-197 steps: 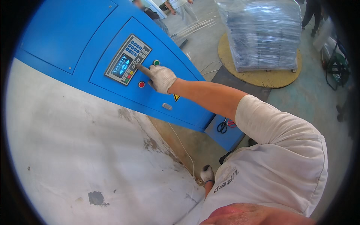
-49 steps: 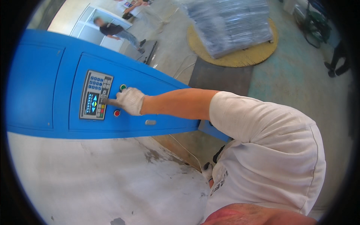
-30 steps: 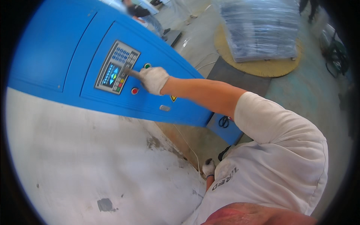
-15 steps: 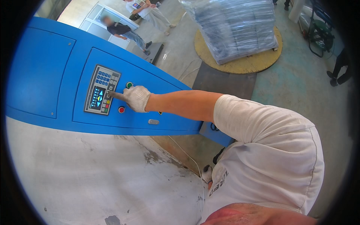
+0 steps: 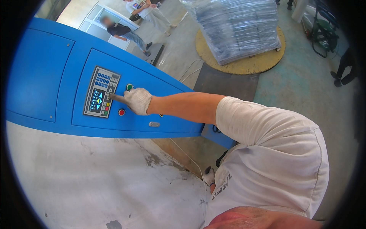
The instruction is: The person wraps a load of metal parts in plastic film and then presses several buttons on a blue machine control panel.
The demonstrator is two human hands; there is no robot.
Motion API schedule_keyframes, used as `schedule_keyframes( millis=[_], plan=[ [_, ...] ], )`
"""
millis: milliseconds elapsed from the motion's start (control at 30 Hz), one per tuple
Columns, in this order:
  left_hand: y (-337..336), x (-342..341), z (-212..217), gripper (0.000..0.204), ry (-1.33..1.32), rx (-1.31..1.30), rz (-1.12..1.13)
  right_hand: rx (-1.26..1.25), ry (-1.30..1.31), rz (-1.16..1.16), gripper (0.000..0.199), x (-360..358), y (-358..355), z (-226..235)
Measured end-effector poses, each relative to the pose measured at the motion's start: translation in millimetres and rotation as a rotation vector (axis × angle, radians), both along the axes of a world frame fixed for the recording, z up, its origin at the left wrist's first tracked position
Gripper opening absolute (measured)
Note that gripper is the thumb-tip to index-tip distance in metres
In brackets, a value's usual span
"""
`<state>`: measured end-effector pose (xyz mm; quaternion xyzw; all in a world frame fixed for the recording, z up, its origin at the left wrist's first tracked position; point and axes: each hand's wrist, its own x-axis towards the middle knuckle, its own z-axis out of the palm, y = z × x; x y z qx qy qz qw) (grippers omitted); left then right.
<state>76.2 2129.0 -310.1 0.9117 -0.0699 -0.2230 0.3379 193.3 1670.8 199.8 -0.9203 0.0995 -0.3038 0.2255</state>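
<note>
My right hand [image 5: 137, 100] wears a white knit glove with a greyed finger. Its index finger stretches out and its tip meets the keys at the edge of a control panel [image 5: 101, 91]; the other fingers are curled, and nothing is in the hand. The panel has a lit screen and sits in a blue machine cabinet [image 5: 148, 84]. Beside the hand are a green push button [image 5: 129, 87] and a red push button [image 5: 121, 112]. My left hand [image 5: 209, 176], also gloved, hangs low by my body; its fingers are too small to make out.
A film-wrapped pallet load [image 5: 240, 30] stands on a round yellow turntable [image 5: 244, 70], with a dark ramp [image 5: 225, 82] before it. Two people [image 5: 131, 36] [image 5: 146, 11] stand beyond the cabinet. A pale stained surface [image 5: 95, 171] borders it; a thin cable [image 5: 190, 157] runs alongside.
The view has shifted slightly, so the cabinet and pallet load appear a little farther left. My right index finger stays at the panel's keys.
</note>
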Motion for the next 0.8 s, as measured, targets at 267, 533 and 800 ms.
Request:
schedule_keyframes(
  millis=[267,533,800],
  plan=[
    [0,4,-2,0.034,0.000,-0.008,-0.001,-0.058,-0.117,-0.039,0.080,6,-6,-10],
    [-3,9,-10,0.034,-0.007,-0.018,0.004,-0.027,-0.065,-0.010,0.089,-2,-1,-4],
    [-16,11,-5,0.034,-0.015,-0.020,0.011,-0.040,-0.141,-0.001,0.078,1,-5,-9]
  ],
)
